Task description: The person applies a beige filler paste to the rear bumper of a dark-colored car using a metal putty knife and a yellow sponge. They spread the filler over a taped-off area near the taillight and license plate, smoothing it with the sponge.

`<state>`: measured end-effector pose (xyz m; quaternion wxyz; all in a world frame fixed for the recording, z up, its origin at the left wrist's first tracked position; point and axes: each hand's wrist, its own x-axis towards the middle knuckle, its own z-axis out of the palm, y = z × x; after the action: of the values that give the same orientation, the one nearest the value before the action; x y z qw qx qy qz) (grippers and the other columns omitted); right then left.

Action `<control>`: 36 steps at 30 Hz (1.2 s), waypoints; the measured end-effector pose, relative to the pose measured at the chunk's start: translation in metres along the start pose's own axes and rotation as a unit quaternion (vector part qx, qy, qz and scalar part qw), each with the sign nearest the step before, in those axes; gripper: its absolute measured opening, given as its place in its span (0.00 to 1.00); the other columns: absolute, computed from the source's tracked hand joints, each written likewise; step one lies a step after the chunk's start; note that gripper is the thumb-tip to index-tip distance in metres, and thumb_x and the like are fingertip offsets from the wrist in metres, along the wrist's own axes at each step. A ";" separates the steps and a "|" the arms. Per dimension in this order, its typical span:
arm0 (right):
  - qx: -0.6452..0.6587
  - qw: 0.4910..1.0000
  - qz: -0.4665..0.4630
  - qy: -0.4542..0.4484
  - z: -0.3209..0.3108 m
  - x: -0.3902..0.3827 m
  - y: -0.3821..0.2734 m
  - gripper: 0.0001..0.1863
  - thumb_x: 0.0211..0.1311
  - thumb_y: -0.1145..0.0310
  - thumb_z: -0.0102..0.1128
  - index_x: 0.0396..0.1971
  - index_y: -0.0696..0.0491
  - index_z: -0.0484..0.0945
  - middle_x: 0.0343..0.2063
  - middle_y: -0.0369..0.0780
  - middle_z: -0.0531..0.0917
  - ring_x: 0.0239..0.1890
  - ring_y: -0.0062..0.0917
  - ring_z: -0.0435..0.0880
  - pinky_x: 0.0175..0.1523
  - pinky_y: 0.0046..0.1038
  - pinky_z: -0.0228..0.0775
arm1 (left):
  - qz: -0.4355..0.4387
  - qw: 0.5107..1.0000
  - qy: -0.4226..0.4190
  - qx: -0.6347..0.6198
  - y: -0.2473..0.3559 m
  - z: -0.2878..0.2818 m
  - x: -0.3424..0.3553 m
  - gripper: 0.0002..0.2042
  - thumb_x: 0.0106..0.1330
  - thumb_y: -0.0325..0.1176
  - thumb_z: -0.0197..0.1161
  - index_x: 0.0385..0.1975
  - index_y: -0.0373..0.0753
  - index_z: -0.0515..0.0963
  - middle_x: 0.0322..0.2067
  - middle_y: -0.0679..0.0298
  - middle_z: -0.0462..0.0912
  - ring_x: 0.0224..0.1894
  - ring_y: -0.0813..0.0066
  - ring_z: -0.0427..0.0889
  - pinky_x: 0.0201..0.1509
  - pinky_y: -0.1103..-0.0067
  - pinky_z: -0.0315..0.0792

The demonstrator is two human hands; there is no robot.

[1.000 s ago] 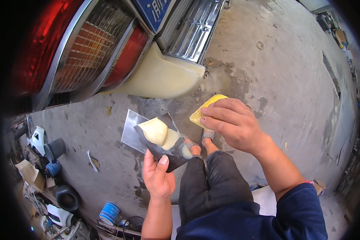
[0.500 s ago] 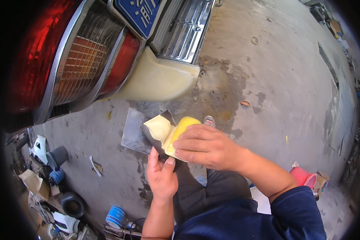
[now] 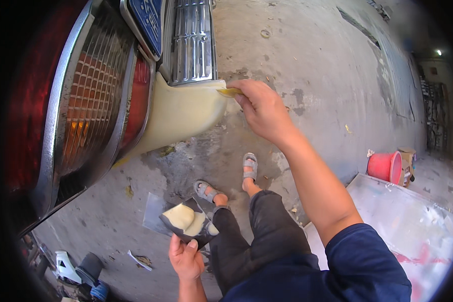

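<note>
My right hand (image 3: 264, 113) reaches forward and pinches a yellow putty spreader (image 3: 230, 92). The spreader's edge meets the outer end of the cream-coated bumper corner (image 3: 178, 113), below the chrome bumper step (image 3: 190, 43). Lower down, my left hand (image 3: 187, 261) grips the near edge of a dark mixing board (image 3: 196, 204) between thumb and fingers. Pale yellow putty (image 3: 180, 216) lies on it in a thick mound with a smeared patch alongside. A grey sheet (image 3: 154, 214) shows from under the board's far left side.
A large tail light (image 3: 98, 95) and a blue licence plate (image 3: 148, 20) are at the upper left. My sandalled feet (image 3: 250, 168) stand on the concrete floor. To the right are a red bucket (image 3: 382, 167) and a pale flat panel (image 3: 412, 216); scrap parts (image 3: 68, 267) lie lower left.
My right hand has moved from the board up to the bumper's end, carrying the spreader. My left hand with the board is lower in view, and the view has shifted.
</note>
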<state>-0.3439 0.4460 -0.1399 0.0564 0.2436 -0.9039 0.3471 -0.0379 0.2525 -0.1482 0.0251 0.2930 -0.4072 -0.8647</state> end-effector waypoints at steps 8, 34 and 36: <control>-0.081 0.997 -0.015 0.001 0.027 0.011 -0.010 0.17 0.52 0.79 0.53 0.43 0.52 0.79 0.36 0.41 0.83 0.43 0.40 0.79 0.45 0.38 0.74 | -0.056 0.998 -0.009 -0.027 -0.005 -0.020 0.001 0.27 0.58 0.16 0.54 0.62 0.27 0.64 0.59 0.51 0.73 0.62 0.60 0.72 0.69 0.65 0.62; 0.033 0.984 0.104 0.140 0.041 -0.043 -0.016 0.14 0.56 0.80 0.53 0.42 0.56 0.78 0.38 0.47 0.83 0.44 0.45 0.80 0.50 0.41 0.72 | -0.027 1.000 -0.008 -0.008 0.004 -0.035 0.001 0.28 0.57 0.17 0.54 0.62 0.27 0.63 0.58 0.51 0.73 0.62 0.59 0.72 0.68 0.66 0.63; 0.055 0.989 0.078 0.116 0.028 -0.028 0.001 0.13 0.58 0.79 0.53 0.43 0.56 0.78 0.38 0.47 0.83 0.44 0.46 0.80 0.50 0.41 0.72 | -0.030 1.000 -0.010 -0.004 0.003 -0.036 0.001 0.29 0.56 0.16 0.52 0.63 0.27 0.62 0.59 0.50 0.72 0.62 0.59 0.72 0.69 0.65 0.63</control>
<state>-0.3178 0.4395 -0.1694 0.1200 0.1331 -0.8871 0.4254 -0.0204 0.2256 -0.1645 -0.0033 0.2966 -0.3953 -0.8694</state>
